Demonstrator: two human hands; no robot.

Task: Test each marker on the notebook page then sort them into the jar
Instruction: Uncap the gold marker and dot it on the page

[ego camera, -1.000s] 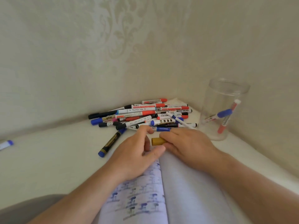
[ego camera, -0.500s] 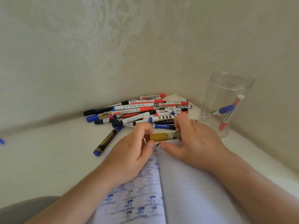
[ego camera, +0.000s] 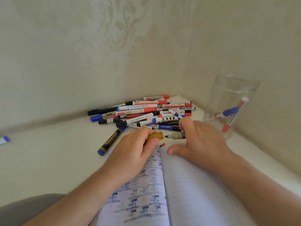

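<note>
My left hand (ego camera: pixel 138 149) pinches a gold marker cap (ego camera: pixel 155 136) just above the top of the open notebook (ego camera: pixel 187 185). My right hand (ego camera: pixel 200 141) grips the uncapped gold marker (ego camera: pixel 175 136), its tip pointing left at the cap across a small gap. The notebook's left page carries rows of blue and dark test marks; the right page is blank. A clear jar (ego camera: pixel 231 105) stands at the right by the wall with two markers inside. A pile of markers (ego camera: pixel 143 111) lies behind my hands.
A black marker with blue ends (ego camera: pixel 111 139) lies loose left of my left hand. A white-and-blue marker (ego camera: pixel 4 140) sits at the far left edge. Patterned walls close off the corner behind the pile and the jar.
The gold cap has come off the marker: my left hand pulled it left, my right hand holds the body, and the tip is now bare.
</note>
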